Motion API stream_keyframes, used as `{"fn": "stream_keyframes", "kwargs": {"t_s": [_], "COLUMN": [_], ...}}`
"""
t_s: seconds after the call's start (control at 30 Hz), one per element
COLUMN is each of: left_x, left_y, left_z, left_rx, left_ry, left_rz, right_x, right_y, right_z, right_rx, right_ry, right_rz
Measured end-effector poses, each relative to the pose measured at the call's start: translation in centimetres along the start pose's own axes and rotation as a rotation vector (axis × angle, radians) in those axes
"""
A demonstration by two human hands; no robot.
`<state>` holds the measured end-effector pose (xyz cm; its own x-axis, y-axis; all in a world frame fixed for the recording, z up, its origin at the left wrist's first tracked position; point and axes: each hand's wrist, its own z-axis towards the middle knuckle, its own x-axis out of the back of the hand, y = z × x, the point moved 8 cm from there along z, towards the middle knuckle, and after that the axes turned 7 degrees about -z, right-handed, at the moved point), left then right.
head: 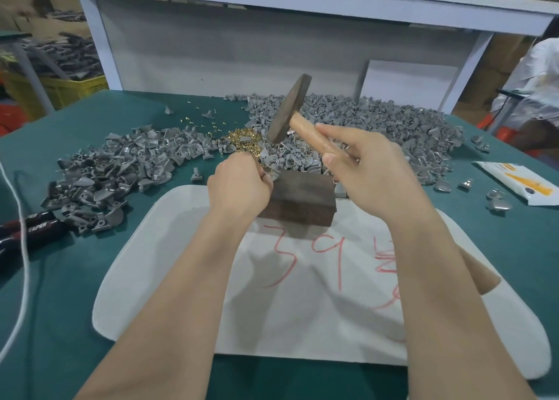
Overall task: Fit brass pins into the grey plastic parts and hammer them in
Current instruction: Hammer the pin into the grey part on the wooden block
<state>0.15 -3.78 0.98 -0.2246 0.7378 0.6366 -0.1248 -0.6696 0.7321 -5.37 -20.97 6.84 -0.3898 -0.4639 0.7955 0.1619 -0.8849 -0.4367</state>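
Observation:
My right hand (369,169) grips the wooden handle of a hammer (289,109), whose dark head is raised above the table. A dark metal block (299,200) stands on a white sheet. At the block's left top edge my left hand (239,184) pinches a small grey plastic part (273,178) with a brass pin standing in it. Behind the block lies a small heap of brass pins (245,139). One large pile of grey parts (378,130) spreads at the back right, and another pile of grey parts (121,169) lies at the left.
The white sheet (302,293) with red writing covers the green table (60,293) in front of me. Black-handled pliers (30,227) and a white cord (24,263) lie at the left edge. A white packet (523,181) lies at the right. A person in white sits at the far right.

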Motion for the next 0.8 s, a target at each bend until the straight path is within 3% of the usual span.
{"fn": "stream_keyframes", "kwargs": {"t_s": [0.2,0.47,0.8], "left_x": [0.0,0.0,0.0], "left_y": [-0.1,0.0,-0.1], "left_z": [0.1,0.0,0.1], "left_rx": [0.015,-0.013,0.011], "left_ry": [-0.011,0.003,-0.017], "left_rz": [0.001,0.006,-0.017], "right_x": [-1.6,0.3,-2.4], "right_y": [0.1,0.2,0.4], "right_z": [-0.3,0.1,0.3], "right_rx": [0.025,-0.005,-0.020], "right_ry": [-0.199,0.031,-0.144], "right_rz": [-0.118,-0.003,-0.053]}}
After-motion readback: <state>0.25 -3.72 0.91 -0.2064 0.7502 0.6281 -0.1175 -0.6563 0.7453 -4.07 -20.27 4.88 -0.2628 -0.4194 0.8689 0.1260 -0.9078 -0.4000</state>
